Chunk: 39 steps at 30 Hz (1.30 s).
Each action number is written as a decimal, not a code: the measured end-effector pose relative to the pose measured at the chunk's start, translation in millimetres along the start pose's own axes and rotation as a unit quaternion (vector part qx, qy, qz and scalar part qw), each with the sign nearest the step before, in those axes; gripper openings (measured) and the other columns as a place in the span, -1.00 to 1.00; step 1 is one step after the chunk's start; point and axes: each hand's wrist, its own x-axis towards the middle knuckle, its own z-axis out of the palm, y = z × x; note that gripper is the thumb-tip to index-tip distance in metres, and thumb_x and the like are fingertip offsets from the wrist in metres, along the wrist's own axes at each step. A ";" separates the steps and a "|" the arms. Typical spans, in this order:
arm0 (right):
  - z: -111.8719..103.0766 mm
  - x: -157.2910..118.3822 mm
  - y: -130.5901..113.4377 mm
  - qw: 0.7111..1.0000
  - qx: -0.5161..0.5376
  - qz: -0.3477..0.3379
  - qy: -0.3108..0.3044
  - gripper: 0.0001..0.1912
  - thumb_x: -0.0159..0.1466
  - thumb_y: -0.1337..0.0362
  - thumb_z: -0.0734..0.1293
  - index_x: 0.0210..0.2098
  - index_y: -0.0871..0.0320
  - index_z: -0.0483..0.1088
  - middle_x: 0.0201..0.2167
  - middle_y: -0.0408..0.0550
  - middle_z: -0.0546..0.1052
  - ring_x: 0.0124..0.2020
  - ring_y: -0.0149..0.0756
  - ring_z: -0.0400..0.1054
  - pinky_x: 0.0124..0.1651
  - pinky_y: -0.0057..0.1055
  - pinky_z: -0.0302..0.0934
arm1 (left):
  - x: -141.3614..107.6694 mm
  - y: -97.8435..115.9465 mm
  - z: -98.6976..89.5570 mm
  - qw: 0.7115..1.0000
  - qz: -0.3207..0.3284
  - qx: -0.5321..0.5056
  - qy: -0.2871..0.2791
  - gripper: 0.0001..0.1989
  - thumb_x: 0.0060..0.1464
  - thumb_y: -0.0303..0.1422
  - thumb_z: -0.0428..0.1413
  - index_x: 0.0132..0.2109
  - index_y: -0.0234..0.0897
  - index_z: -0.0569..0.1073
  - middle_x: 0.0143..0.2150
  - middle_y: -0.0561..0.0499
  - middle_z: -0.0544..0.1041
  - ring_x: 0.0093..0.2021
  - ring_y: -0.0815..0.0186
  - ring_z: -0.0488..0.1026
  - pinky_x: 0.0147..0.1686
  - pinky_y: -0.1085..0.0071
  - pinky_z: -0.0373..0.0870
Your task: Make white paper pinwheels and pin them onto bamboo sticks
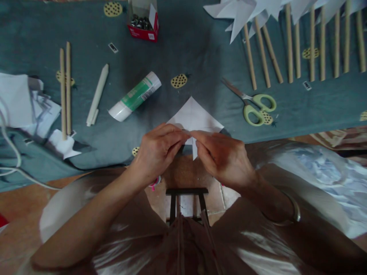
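Observation:
A piece of white paper [192,114] lies at the table's near edge, one corner pointing away from me and a narrow cut flap hanging down between my hands. My left hand [162,147] pinches the paper from the left, fingertips close to its middle. From the right, my right hand [222,154] pinches it too, and the fingertips of both hands meet. My fingers hide the middle of the sheet. Scissors with green handles [259,109] rest to the right of the paper. On the left lies a white and green glue stick [136,96].
A pale pen [98,95] and two wooden sticks [68,91] lie at left, beside paper scraps [43,110] and a white cable [17,152]. A red box [143,28] of small metal pieces stands at the back. Several paper pinwheels [243,13] on sticks fill the back right.

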 end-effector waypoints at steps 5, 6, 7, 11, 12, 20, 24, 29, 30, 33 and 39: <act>4.1 1.0 0.9 1.000 -0.027 -0.010 -0.008 -0.70 0.41 0.35 0.16 -0.02 0.22 0.48 -0.29 -0.01 0.67 -0.34 -0.28 0.51 -0.19 -0.37 0.39 | 0.2 0.5 -1.1 1.000 0.000 0.009 -0.008 -0.81 0.33 -0.44 0.04 -0.10 -0.26 0.56 -0.17 -0.05 0.62 -0.14 0.30 0.57 -0.11 0.37 0.52; 5.2 0.8 1.0 0.999 -0.036 -0.011 -0.012 -0.70 0.41 0.35 0.16 -0.02 0.22 0.48 -0.31 0.00 0.66 -0.35 -0.28 0.51 -0.19 -0.36 0.39 | 0.2 0.7 -1.3 1.000 -0.001 0.011 -0.009 -0.81 0.33 -0.44 0.03 -0.09 -0.26 0.56 -0.16 -0.06 0.61 -0.14 0.30 0.57 -0.11 0.36 0.52; 6.3 0.5 0.9 0.999 -0.044 -0.010 -0.016 -0.70 0.41 0.35 0.16 -0.01 0.23 0.48 -0.33 -0.01 0.66 -0.36 -0.27 0.50 -0.19 -0.35 0.39 | 0.1 1.0 -1.5 1.000 -0.002 0.013 -0.012 -0.81 0.33 -0.44 0.03 -0.08 -0.25 0.55 -0.16 -0.06 0.61 -0.14 0.30 0.57 -0.11 0.36 0.52; 9.3 -1.0 0.9 0.998 -0.059 -0.031 -0.014 -0.68 0.41 0.39 0.14 0.05 0.26 0.43 -0.31 0.03 0.66 -0.35 -0.26 0.50 -0.15 -0.31 0.40 | -0.9 3.4 -1.2 1.000 -0.004 0.022 -0.018 -0.80 0.33 -0.45 0.01 -0.06 -0.25 0.54 -0.14 -0.06 0.59 -0.12 0.29 0.55 -0.11 0.35 0.52; 9.3 -0.9 0.9 0.997 -0.063 -0.042 -0.011 -0.68 0.41 0.39 0.14 0.06 0.26 0.41 -0.28 0.05 0.66 -0.33 -0.26 0.50 -0.14 -0.32 0.40 | -1.4 4.1 -0.8 1.000 -0.005 0.025 -0.016 -0.80 0.33 -0.45 0.01 -0.06 -0.26 0.54 -0.14 -0.06 0.58 -0.12 0.29 0.55 -0.12 0.35 0.52; 5.1 9.3 -2.1 0.993 -0.076 -0.069 -0.059 -0.74 0.40 0.40 0.10 -0.13 0.25 0.41 -0.43 0.00 0.59 -0.45 -0.26 0.41 -0.36 -0.33 0.32 | -7.8 5.9 1.6 0.999 0.019 0.041 0.007 -0.85 0.27 -0.45 0.11 -0.07 -0.34 0.54 -0.15 -0.11 0.55 -0.12 0.23 0.52 -0.17 0.32 0.55; 6.5 12.1 -1.6 0.994 -0.069 -0.083 -0.033 -0.72 0.40 0.41 0.10 -0.13 0.35 0.43 -0.47 0.03 0.57 -0.45 -0.23 0.40 -0.37 -0.31 0.31 | -9.2 3.1 2.0 0.998 0.025 0.055 0.006 -0.86 0.27 -0.44 0.12 -0.06 -0.30 0.53 -0.16 -0.09 0.55 -0.14 0.23 0.52 -0.18 0.30 0.54; 8.8 9.6 -2.3 0.994 -0.076 -0.066 -0.030 -0.71 0.40 0.42 0.12 -0.09 0.32 0.45 -0.42 0.00 0.60 -0.42 -0.28 0.43 -0.29 -0.36 0.32 | -8.4 0.6 3.8 0.996 0.049 0.065 0.020 -0.86 0.29 -0.44 0.09 -0.08 -0.30 0.54 -0.20 -0.09 0.55 -0.18 0.25 0.51 -0.23 0.33 0.52; 7.9 8.6 -3.0 0.996 -0.064 -0.061 -0.025 -0.71 0.40 0.42 0.12 -0.06 0.31 0.45 -0.39 0.01 0.61 -0.39 -0.28 0.45 -0.26 -0.37 0.33 | -8.2 0.4 4.1 0.996 0.053 0.067 0.022 -0.86 0.29 -0.44 0.09 -0.08 -0.31 0.54 -0.21 -0.09 0.55 -0.18 0.25 0.52 -0.23 0.33 0.51; 0.3 6.4 -2.9 1.000 -0.008 -0.013 -0.004 -0.71 0.39 0.40 0.17 -0.02 0.27 0.46 -0.33 0.00 0.64 -0.33 -0.27 0.52 -0.22 -0.37 0.38 | -8.3 0.4 4.4 0.995 0.060 0.080 0.022 -0.85 0.30 -0.43 0.08 -0.07 -0.30 0.54 -0.21 -0.10 0.56 -0.18 0.25 0.52 -0.22 0.33 0.51; -16.6 6.5 17.8 0.994 -0.038 0.067 0.074 -0.71 0.38 0.31 0.22 0.04 0.10 0.46 -0.20 0.00 0.64 -0.15 -0.13 0.53 0.00 -0.15 0.42 | -9.3 -0.4 3.3 0.993 0.058 0.099 0.009 -0.84 0.33 -0.42 0.06 -0.06 -0.24 0.53 -0.16 -0.07 0.59 -0.15 0.25 0.52 -0.19 0.30 0.49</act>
